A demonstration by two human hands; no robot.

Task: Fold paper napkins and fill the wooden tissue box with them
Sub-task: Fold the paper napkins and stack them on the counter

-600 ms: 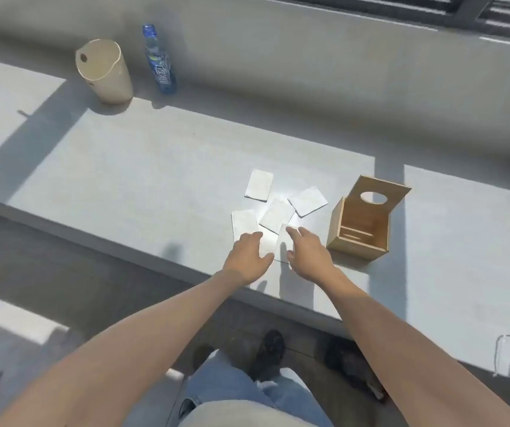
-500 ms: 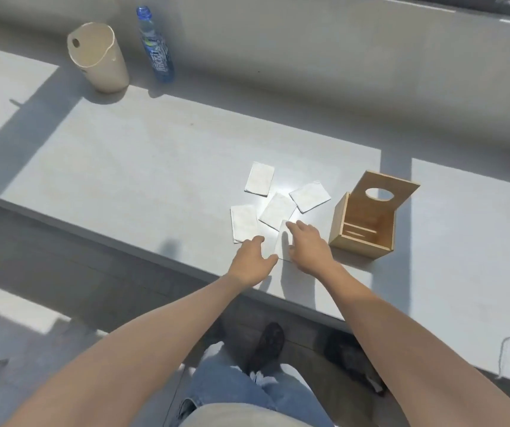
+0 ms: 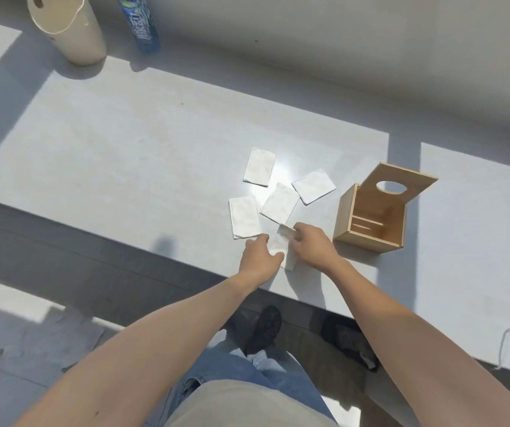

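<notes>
Just left of the wooden tissue box (image 3: 370, 220), the right grip (image 3: 312, 245) now pinches the napkin (image 3: 278, 246) by its far edge, lifting it off the desk (image 3: 155, 149). The left grip (image 3: 258, 255), fingers relaxed, keeps pressing it down. A fold is starting.

Wide bare desk (image 3: 124, 149) is stretching left of the folded napkins (image 3: 279, 203), well clear of the beige cylinder (image 3: 68, 29) and blue bottle (image 3: 141, 23) standing far back by the wall. The napkins are lying flat and blocking nothing above them. Left hand (image 3: 258, 257) and right hand (image 3: 312, 246) are crowding the near napkin (image 3: 281, 246) by the desk's front edge. A narrow bare strip is separating the right hand from the wooden tissue box (image 3: 344, 214). Its mouth is facing up, with the raised lid (image 3: 414, 180) walling off the far side.
</notes>
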